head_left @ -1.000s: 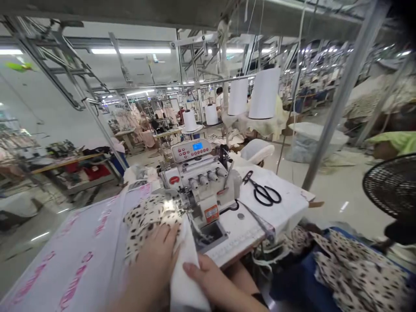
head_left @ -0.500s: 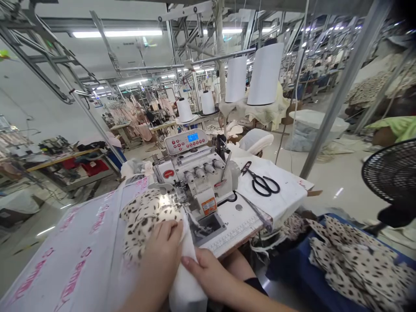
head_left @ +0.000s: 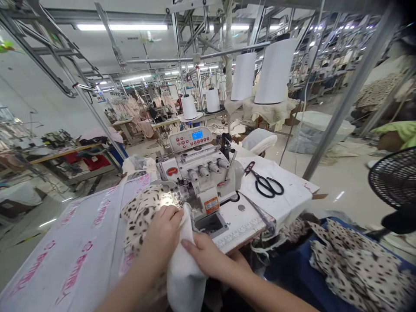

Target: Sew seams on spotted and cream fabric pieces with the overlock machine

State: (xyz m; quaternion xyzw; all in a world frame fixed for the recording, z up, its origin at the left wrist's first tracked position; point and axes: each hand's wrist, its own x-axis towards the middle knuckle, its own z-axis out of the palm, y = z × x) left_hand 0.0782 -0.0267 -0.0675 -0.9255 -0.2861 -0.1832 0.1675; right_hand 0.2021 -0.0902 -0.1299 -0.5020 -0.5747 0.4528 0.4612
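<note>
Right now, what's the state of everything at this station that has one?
overlock machine: display lit.
left hand: flat on the spotted fabric, fingertips at the machine.
right hand: on the white fabric, grip hidden.
spotted fabric: bunched, edge at the machine.
white fabric: draped over the table edge.
scissors: closed, lying flat.
thread cones: upright.
fan: motion cannot tell.

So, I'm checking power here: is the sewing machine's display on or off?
On: the display on top of the sewing machine glows bright blue, beside its red buttons.
</note>
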